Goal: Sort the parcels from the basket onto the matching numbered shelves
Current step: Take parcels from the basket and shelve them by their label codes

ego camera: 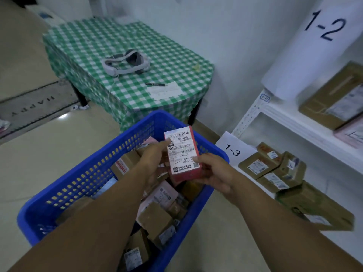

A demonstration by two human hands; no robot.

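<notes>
parcel [182, 152], boxy red with paper label, in the grip of left hand [152, 157] and right hand [214, 171]

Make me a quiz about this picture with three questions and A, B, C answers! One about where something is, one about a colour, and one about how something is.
1. Where is the red box?
A. Held by the left hand and the right hand, above the basket
B. On a chair
C. Inside a bag

2. What colour is the basket?
A. Yellow
B. Blue
C. Black

3. How is the basket?
A. Empty
B. Tipped over
C. Upright, with many parcels inside

Answers:
1 A: both hands grip the box by its sides over the basket.
2 B: its holed walls and rim are blue.
3 C: it stands on the floor with brown and pink parcels piled inside it.
</notes>
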